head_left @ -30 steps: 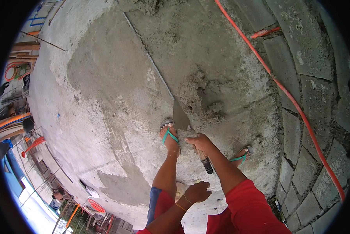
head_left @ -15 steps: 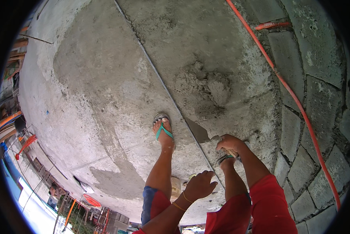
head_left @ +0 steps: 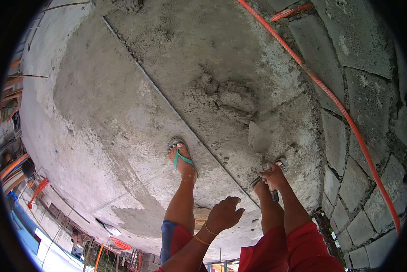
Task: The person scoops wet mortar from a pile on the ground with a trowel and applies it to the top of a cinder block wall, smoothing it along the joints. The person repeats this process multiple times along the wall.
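rough concrete floor below, and my right hand grips the trowel, pointing away from me toward the nearby mortar heap; left hand hangs loose, farther off.

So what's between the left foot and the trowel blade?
The rod, slanting across the floor between the foot and trowel blade; it shows in the head view.

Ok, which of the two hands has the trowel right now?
The right hand, gripping the trowel by its handle; the left hand is apart from it, loosely open, with no tool visible.
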The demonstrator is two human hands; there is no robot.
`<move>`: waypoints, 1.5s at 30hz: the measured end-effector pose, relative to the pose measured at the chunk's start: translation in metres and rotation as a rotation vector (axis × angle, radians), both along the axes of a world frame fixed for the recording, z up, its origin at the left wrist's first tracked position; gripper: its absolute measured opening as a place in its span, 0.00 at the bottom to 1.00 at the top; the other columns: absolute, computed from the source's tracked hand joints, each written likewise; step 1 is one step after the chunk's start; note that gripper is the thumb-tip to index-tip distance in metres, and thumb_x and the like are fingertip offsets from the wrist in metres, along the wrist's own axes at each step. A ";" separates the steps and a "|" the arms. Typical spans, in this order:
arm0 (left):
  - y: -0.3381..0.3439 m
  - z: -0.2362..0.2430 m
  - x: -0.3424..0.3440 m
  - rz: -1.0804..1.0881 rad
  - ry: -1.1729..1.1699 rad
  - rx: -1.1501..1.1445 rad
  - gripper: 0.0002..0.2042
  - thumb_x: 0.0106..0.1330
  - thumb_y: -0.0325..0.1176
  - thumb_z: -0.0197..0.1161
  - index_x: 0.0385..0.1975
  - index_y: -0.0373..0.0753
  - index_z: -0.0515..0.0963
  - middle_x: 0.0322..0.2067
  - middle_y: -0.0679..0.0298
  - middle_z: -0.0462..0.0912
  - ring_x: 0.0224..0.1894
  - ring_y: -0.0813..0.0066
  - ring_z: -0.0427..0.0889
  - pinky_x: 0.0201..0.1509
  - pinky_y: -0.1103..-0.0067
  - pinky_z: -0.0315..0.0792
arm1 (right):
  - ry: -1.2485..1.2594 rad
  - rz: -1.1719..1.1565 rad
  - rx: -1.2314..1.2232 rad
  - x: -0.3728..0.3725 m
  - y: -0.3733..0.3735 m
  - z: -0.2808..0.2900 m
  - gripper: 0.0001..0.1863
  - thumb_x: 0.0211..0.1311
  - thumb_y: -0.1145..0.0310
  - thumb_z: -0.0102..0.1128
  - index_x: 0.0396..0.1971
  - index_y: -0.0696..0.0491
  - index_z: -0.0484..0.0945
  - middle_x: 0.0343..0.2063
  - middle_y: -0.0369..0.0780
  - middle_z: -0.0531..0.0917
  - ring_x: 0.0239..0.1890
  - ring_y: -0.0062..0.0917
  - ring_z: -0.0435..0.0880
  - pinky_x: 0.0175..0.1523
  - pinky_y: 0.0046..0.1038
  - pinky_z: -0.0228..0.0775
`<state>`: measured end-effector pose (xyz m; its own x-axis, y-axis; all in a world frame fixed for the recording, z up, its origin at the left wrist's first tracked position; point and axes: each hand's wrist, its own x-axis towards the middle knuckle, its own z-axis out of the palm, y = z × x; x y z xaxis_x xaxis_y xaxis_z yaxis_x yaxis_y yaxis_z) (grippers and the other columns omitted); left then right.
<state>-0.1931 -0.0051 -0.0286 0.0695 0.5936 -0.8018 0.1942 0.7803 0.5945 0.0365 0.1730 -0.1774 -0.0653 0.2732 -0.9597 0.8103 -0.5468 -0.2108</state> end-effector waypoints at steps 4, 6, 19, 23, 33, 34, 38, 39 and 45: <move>-0.001 0.001 -0.004 -0.080 -0.007 0.047 0.21 0.70 0.44 0.66 0.54 0.36 0.77 0.46 0.47 0.84 0.48 0.45 0.85 0.51 0.56 0.80 | 0.021 -0.523 0.036 -0.060 -0.040 -0.040 0.29 0.57 0.78 0.67 0.60 0.63 0.71 0.25 0.39 0.80 0.20 0.25 0.79 0.23 0.33 0.73; -0.003 0.001 -0.007 -0.115 -0.020 0.022 0.20 0.70 0.43 0.66 0.53 0.36 0.77 0.44 0.48 0.83 0.47 0.46 0.86 0.50 0.55 0.80 | 0.125 -0.569 0.042 -0.109 -0.030 -0.069 0.22 0.57 0.79 0.64 0.53 0.60 0.73 0.23 0.37 0.77 0.18 0.24 0.77 0.20 0.33 0.71; -0.014 -0.003 -0.018 -0.045 0.012 0.055 0.19 0.70 0.45 0.66 0.53 0.38 0.77 0.47 0.49 0.84 0.48 0.46 0.86 0.51 0.55 0.80 | -0.074 0.530 0.622 -0.191 -0.046 -0.032 0.39 0.72 0.63 0.64 0.76 0.57 0.57 0.58 0.54 0.75 0.52 0.50 0.84 0.52 0.50 0.77; -0.018 -0.004 -0.018 -0.117 0.015 0.026 0.20 0.70 0.46 0.66 0.54 0.38 0.78 0.48 0.49 0.84 0.49 0.47 0.86 0.52 0.55 0.80 | 0.129 0.430 0.684 -0.185 -0.049 0.019 0.33 0.76 0.56 0.60 0.70 0.63 0.65 0.56 0.58 0.78 0.51 0.48 0.86 0.51 0.45 0.79; -0.014 -0.001 -0.026 -0.122 -0.005 -0.002 0.21 0.70 0.46 0.65 0.54 0.37 0.77 0.47 0.49 0.84 0.47 0.44 0.86 0.53 0.54 0.80 | 0.095 0.129 0.266 -0.129 -0.045 -0.023 0.36 0.74 0.46 0.63 0.65 0.63 0.72 0.29 0.40 0.84 0.27 0.23 0.79 0.34 0.29 0.72; -0.012 -0.001 -0.027 -0.132 -0.030 -0.014 0.21 0.70 0.46 0.65 0.54 0.38 0.77 0.47 0.49 0.84 0.47 0.44 0.86 0.52 0.54 0.80 | 0.058 -0.047 0.265 -0.105 -0.061 -0.015 0.34 0.74 0.48 0.64 0.63 0.62 0.73 0.26 0.37 0.82 0.25 0.22 0.78 0.31 0.29 0.71; -0.010 0.001 -0.036 -0.144 -0.017 0.052 0.21 0.69 0.46 0.66 0.53 0.37 0.76 0.44 0.49 0.84 0.46 0.45 0.87 0.49 0.55 0.80 | -0.197 -0.285 0.131 -0.073 -0.073 -0.020 0.26 0.73 0.52 0.68 0.56 0.58 0.76 0.19 0.32 0.75 0.18 0.19 0.73 0.24 0.31 0.66; -0.010 0.001 -0.040 -0.128 -0.018 0.074 0.21 0.69 0.46 0.66 0.52 0.37 0.76 0.42 0.49 0.84 0.45 0.46 0.87 0.47 0.55 0.81 | -0.064 -0.313 0.108 -0.087 -0.066 -0.034 0.25 0.72 0.52 0.69 0.54 0.57 0.77 0.19 0.32 0.73 0.18 0.19 0.72 0.23 0.31 0.66; -0.011 0.001 -0.052 -0.189 -0.035 -0.052 0.22 0.69 0.43 0.66 0.57 0.35 0.78 0.50 0.48 0.84 0.52 0.46 0.85 0.56 0.58 0.79 | 0.141 -0.179 0.058 -0.228 0.003 -0.117 0.19 0.66 0.58 0.76 0.35 0.55 0.76 0.18 0.36 0.76 0.17 0.23 0.73 0.22 0.35 0.67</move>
<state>-0.2452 -0.0160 -0.0280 0.2041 0.5256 -0.8259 0.3200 0.7615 0.5637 -0.1918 0.1758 -0.2943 -0.1435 0.3469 -0.9269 0.6614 -0.6631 -0.3505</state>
